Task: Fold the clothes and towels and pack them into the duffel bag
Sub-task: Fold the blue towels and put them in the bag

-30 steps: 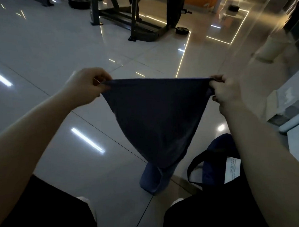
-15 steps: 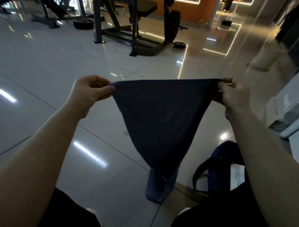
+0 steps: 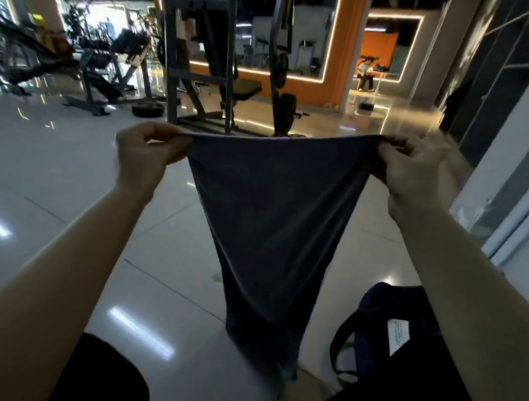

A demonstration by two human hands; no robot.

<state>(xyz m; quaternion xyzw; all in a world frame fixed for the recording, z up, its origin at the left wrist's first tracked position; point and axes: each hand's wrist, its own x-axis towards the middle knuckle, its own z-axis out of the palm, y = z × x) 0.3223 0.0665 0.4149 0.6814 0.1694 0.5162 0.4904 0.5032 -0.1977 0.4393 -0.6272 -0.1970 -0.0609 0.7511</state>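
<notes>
Above the glossy tiled floor (image 3: 74, 184), a dark blue-grey garment (image 3: 276, 218) is held stretched out at chest height. Its top edge is pinched at the left corner by the left hand (image 3: 143, 157), thumb and fingers curled over the fabric, and at the right corner by the right hand (image 3: 407, 170), fingers likewise curled on the cloth. The fabric is pulled taut between both hands and narrows downward, its lower end hanging near the floor between the knees. A dark navy duffel bag (image 3: 377, 310) with a black strap and a white label (image 3: 398, 335) is seen at lower right, partly hidden by the right forearm. A weight rack (image 3: 221, 65) is visible behind.
</notes>
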